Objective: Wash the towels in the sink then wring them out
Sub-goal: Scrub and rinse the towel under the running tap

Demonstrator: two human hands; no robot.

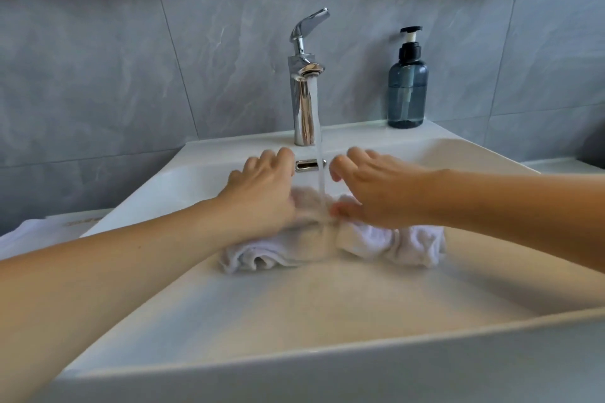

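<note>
A bunched white towel point(327, 239) lies in the white sink point(294, 357) under a thin stream of water point(321, 173) running from the chrome faucet point(304, 91). The left hand point(262, 190) rests on the towel's left part, its fingers spread and fairly straight, the grip loose; its thumb and palm are hidden against the cloth. The right hand point(376, 190) hovers over the right part, fingers extended, while its thumb seems to press or pinch the cloth; motion blur there makes the grip hard to judge. A blue pump bottle point(407, 88) stands on the sink's back ledge. White fabric point(29, 235) at the left edge is cut off.
</note>
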